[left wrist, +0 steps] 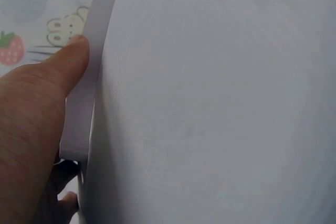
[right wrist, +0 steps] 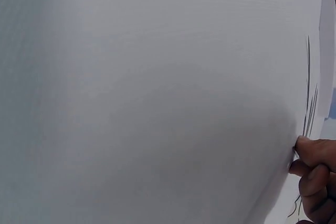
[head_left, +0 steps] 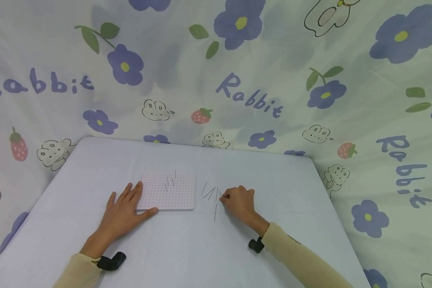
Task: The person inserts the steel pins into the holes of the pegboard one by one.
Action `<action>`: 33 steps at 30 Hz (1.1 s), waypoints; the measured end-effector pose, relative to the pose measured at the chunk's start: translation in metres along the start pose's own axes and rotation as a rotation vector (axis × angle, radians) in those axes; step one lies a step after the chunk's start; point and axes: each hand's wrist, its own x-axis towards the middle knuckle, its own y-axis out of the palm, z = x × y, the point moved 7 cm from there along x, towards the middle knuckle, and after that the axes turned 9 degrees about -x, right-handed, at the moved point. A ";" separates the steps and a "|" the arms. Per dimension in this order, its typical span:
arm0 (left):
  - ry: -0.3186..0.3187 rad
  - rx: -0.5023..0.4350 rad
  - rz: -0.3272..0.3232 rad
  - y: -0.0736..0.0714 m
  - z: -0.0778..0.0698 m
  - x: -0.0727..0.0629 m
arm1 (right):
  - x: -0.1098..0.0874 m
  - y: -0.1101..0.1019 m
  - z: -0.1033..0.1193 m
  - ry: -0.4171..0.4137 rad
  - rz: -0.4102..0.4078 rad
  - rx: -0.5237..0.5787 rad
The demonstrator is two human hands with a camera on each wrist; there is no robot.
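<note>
R sleeve (head_left: 302, 254) cut off at frame bottom. R hand (head_left: 239, 202) pinches thin dk pin (head_left: 220, 192), lower end hidden. L hand (head_left: 124, 212) splayed, touching wht pink-dotted board (head_left: 181, 202).

Left hand (left wrist: 29, 121) at white board (left wrist: 84, 103) (thumb (left wrist: 73, 61) touching its edge); pale tabletop (left wrist: 210, 103) alongside.

1. A white table (head_left: 281, 182) fills the lower middle of the head view; its far edge runs across mid-frame, and its sides spread toward the lower corners.
2. A flat, pale board (head_left: 153, 202) with a dotted grid lies on it, left of the frame's centre.
3. Just right of the board, several thin dark sticks (head_left: 204, 189) lie loose at differing slants near the centre.
4. One lone stick (head_left: 215, 213) lies slightly below that group.
</note>
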 end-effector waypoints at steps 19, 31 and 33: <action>-0.001 -0.003 0.003 0.000 -0.002 -0.001 | 0.000 0.001 0.002 -0.009 0.030 -0.007; -0.001 0.004 0.001 0.001 -0.001 0.000 | 0.002 -0.001 0.007 -0.045 0.018 -0.037; 0.000 0.007 0.001 0.001 -0.001 0.000 | 0.002 -0.001 0.007 -0.046 0.014 -0.040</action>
